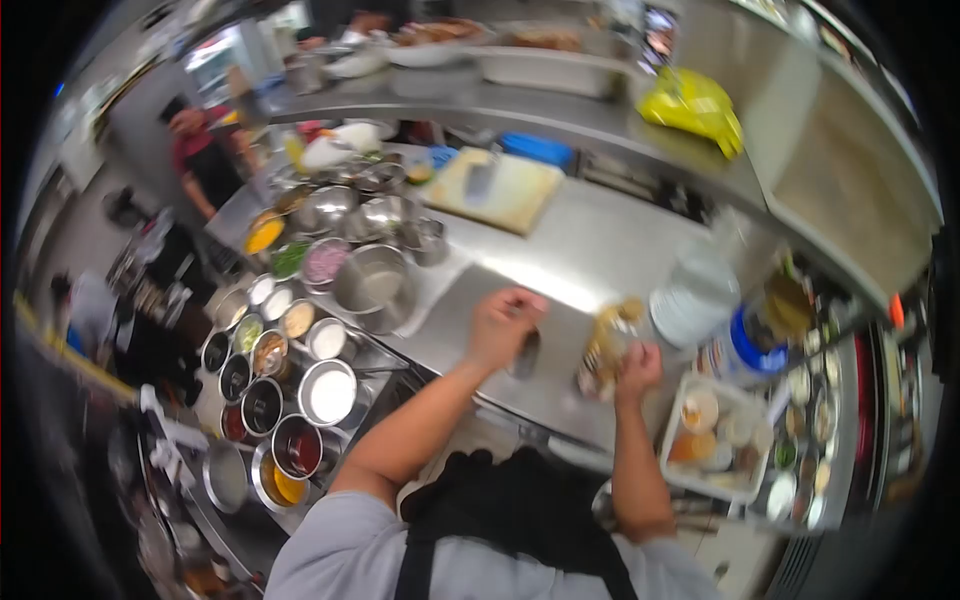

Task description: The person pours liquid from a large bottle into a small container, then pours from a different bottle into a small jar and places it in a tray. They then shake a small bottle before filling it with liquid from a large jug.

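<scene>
My left hand (508,325) is above the steel counter (460,325), its fingers curled together. What it holds, if anything, is too blurred to make out. A small dark shape (525,355) shows just below those fingers; it could be an object or a reflection. My right hand (641,368) is closed at the side of a clear plastic bag (604,350) with yellowish-brown contents. The bag stands roughly upright on the counter, between my two hands.
Several metal pots (375,285) and ingredient containers crowd the left. A cutting board (495,190) with a blade on it lies at the back. At right are a white bin (715,440) and a blue-rimmed tub (755,345). A yellow bag (692,108) rests on the overhead shelf (560,115).
</scene>
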`<state>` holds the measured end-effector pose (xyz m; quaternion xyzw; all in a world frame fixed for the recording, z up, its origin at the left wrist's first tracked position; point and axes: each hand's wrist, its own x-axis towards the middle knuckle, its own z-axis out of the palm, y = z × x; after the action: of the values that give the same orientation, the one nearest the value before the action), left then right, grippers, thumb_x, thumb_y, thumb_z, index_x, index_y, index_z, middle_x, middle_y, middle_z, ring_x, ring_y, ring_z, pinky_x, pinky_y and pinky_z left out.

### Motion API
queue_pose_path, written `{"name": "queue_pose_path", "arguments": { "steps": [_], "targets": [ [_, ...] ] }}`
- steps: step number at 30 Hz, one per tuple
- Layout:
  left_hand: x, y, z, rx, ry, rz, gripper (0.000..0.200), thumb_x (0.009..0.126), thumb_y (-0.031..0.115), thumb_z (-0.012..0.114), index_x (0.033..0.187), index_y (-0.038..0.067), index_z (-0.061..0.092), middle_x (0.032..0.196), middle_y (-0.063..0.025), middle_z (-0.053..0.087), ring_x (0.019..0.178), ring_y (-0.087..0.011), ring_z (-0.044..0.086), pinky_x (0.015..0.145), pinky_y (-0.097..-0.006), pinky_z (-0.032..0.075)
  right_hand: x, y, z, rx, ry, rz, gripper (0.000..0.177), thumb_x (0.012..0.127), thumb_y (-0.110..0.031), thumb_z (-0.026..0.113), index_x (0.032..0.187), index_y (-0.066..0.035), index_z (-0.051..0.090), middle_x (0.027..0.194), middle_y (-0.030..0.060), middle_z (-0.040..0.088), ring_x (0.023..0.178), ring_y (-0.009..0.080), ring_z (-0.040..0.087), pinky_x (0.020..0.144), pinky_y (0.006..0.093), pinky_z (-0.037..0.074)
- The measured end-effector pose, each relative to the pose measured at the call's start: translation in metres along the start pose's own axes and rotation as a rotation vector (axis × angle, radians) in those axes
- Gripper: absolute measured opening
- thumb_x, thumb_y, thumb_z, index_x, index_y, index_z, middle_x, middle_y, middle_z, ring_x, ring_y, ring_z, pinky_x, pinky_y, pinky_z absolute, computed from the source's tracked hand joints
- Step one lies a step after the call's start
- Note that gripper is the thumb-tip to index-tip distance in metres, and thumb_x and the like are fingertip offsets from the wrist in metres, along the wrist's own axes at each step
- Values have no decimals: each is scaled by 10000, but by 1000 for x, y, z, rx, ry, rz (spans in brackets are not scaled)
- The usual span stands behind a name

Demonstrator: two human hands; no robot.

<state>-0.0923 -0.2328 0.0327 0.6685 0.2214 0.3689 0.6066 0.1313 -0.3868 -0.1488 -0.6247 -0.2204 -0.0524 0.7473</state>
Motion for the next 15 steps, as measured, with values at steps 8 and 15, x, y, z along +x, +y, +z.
{"name": "queue_pose_path", "arguments": {
  "steps": [8,15],
  "targets": [
    [-30,-27,-27,-41,17,-63,178,952,213,685,946,36,668,948,-74,683,888,-150,650,693,-290,551,8,-42,16,-52,-90,170,226,948,-251,687,899,-53,589,768,3,586,702,93,555,634,271,476],
    [-35,-72,-65,-14,114,-40,269,910,157,728,1122,30,622,1108,-89,644,1028,-165,606,809,-299,527,-37,-63,-60,-743,4,-182,641,780,-258,808,1273,11,498,1221,209,562,1137,368,545,1014,460,406]
  ]
}}
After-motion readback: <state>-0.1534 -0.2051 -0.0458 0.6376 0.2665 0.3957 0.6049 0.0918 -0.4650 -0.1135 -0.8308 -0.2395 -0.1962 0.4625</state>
